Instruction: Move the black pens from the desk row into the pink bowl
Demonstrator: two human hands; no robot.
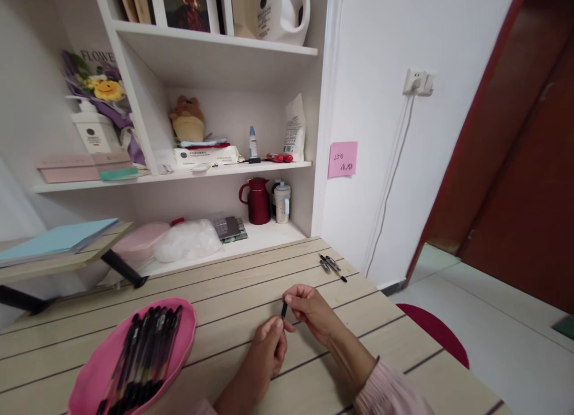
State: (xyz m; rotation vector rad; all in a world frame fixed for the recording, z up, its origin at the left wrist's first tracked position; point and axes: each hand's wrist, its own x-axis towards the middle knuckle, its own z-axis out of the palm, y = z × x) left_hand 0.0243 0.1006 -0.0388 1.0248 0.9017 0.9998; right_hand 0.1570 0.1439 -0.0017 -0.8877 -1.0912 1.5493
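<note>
My left hand (268, 346) is closed around the lower end of a short black pen piece (284, 309), which looks like a pen cap or part of a pen barrel. The fingertips of my right hand (311, 312) pinch its upper end, so both hands meet on it above the table. How much of the piece lies inside my left fist is hidden. To the left stands a pink oval basket (192, 337) filled with several dark-capped pens (146, 355). Beyond my right hand, a few loose pens and pen parts (330, 266) lie on the tabletop.
The wood-slat table (233, 295) meets a white shelf unit (215, 179) at the back. A red jug (259, 203), a pale cup (282, 203) and a clear plastic bag (188, 241) sit on its lowest shelf. At left, a small raised stand (107, 238) bears blue paper (58, 238).
</note>
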